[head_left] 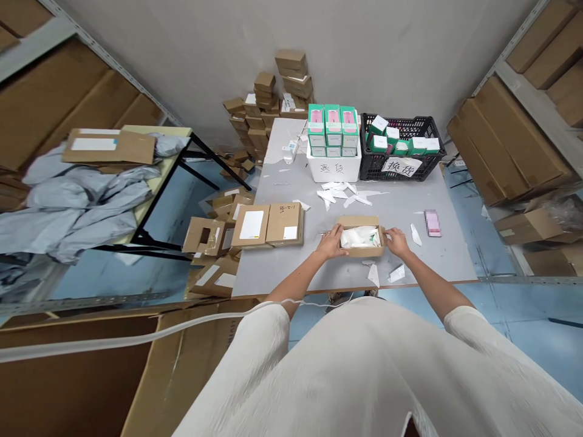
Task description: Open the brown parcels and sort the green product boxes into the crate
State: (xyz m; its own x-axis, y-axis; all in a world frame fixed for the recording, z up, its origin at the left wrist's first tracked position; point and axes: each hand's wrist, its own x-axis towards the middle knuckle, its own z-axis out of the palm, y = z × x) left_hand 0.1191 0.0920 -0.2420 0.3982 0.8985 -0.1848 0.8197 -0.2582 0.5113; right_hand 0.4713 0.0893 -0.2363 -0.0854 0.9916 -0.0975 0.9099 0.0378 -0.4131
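While the left hand [330, 241] and right hand [397, 242] clasp the ends of a brown cardboard box [359, 251], loose white wrapping [357, 238] could spill; a tilt would cause it.

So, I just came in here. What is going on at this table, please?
A person at a grey table has both hands on a small cardboard box. The left hand is at its left end and the right hand at its right end, with white packing material inside. Flat cardboard mailers lie to the left, and a white bin with green-and-pink boxes and a black crate stand at the far edge.
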